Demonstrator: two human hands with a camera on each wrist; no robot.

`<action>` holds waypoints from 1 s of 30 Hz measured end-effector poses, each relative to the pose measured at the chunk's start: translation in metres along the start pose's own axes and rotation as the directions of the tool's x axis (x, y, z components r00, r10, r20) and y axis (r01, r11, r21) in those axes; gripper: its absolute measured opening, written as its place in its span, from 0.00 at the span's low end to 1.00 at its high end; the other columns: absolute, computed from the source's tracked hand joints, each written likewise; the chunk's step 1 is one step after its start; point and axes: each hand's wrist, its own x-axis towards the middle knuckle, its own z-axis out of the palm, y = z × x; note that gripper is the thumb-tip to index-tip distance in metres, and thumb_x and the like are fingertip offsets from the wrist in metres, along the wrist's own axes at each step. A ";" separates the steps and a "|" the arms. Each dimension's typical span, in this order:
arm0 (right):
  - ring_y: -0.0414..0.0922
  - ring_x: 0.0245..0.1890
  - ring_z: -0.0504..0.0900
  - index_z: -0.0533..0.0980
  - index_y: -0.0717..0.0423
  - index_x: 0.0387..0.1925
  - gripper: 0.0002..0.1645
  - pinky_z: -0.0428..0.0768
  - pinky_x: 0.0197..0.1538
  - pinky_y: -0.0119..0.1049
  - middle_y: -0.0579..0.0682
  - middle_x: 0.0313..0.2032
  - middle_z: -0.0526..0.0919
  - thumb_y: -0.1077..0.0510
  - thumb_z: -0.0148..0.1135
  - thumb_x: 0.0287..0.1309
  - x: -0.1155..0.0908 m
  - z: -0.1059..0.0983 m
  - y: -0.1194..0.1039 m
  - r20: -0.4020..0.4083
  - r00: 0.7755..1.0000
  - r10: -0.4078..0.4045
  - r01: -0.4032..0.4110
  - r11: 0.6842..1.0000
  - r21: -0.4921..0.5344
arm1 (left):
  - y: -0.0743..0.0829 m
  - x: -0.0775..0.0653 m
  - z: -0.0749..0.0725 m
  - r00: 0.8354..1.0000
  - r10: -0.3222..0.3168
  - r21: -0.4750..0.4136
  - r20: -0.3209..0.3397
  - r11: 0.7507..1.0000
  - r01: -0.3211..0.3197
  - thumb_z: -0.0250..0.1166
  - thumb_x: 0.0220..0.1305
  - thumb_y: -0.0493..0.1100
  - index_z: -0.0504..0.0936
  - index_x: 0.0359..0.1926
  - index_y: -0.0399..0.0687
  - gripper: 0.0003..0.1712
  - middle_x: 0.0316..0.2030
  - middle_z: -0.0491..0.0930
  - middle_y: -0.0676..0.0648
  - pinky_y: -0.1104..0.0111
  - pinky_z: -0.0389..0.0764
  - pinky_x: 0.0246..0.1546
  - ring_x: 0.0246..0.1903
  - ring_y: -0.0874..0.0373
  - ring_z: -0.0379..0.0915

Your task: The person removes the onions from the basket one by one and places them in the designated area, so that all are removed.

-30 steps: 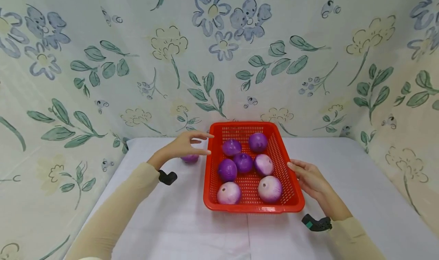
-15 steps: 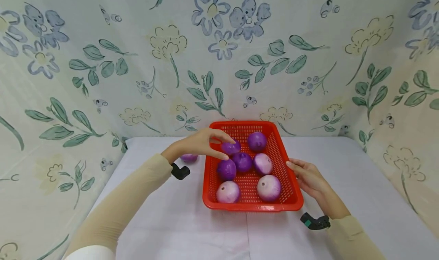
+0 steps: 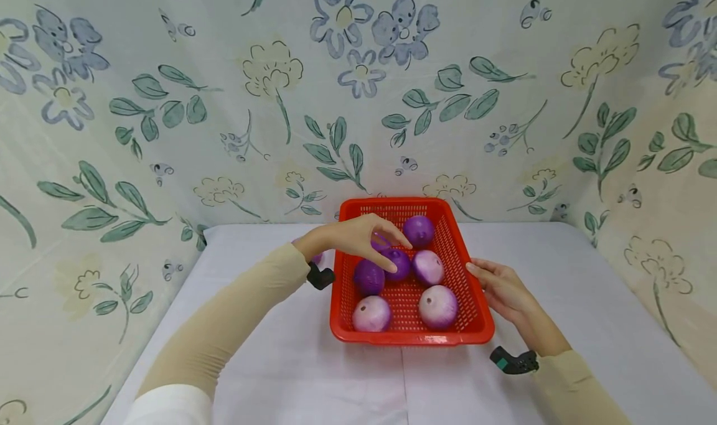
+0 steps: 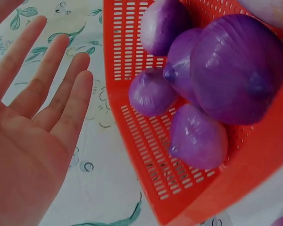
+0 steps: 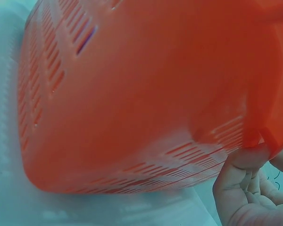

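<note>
A red plastic basket point(image 3: 411, 338) holds several purple onions, among them a pale-topped onion point(image 3: 439, 307) near its front right. My left hand point(image 3: 358, 235) hovers over the basket's left half with fingers apart and nothing between them. Below its fingertips lies a dark purple onion point(image 3: 399, 264); another behind it is partly covered by the hand. In the left wrist view the left palm point(image 4: 33, 132) faces the camera, fingers extended. With thumb and fingers my right hand point(image 3: 506, 294) grips the basket's right rim; the right wrist view shows those fingers point(image 5: 245, 188) at the edge.
One more onion point(image 3: 317, 259) lies on the white tablecloth point(image 3: 269, 363) left of the basket, mostly hidden behind the left wrist. A flowered cloth point(image 3: 358, 120) hangs upright close behind the basket and along both sides.
My left hand has moved right, from outside the basket's left rim to above the onions inside. The right hand stays on the rim, and the onions lie as before.
</note>
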 end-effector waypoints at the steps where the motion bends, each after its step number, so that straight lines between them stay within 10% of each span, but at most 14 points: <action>1: 0.39 0.44 0.82 0.52 0.68 0.73 0.41 0.83 0.49 0.37 0.43 0.45 0.81 0.52 0.58 0.71 0.000 0.000 0.000 0.000 1.000 0.000 0.000 1.000 0.001 | 0.000 0.004 0.002 1.000 0.008 -0.005 0.012 1.000 -0.008 0.77 0.55 0.47 0.84 0.57 0.54 0.27 0.56 0.80 0.56 0.67 0.78 0.55 0.55 0.63 0.75; 19: 0.41 0.41 0.83 0.63 0.66 0.63 0.25 0.84 0.47 0.36 0.46 0.42 0.83 0.56 0.55 0.73 -0.001 -0.003 0.002 0.044 0.999 -0.030 0.026 0.996 0.086 | -0.004 0.055 0.038 0.986 0.048 -0.121 0.161 0.992 -0.029 0.74 0.58 0.39 0.80 0.61 0.40 0.29 0.57 0.80 0.43 0.59 0.72 0.63 0.59 0.47 0.73; 30: 0.41 0.43 0.83 0.56 0.68 0.70 0.36 0.83 0.49 0.37 0.44 0.44 0.83 0.53 0.57 0.72 0.001 -0.003 0.004 0.023 1.000 -0.016 0.015 0.999 0.048 | -0.009 0.076 0.059 0.984 0.014 -0.097 0.176 0.995 0.003 0.76 0.56 0.38 0.80 0.60 0.40 0.30 0.57 0.81 0.47 0.68 0.76 0.57 0.59 0.51 0.74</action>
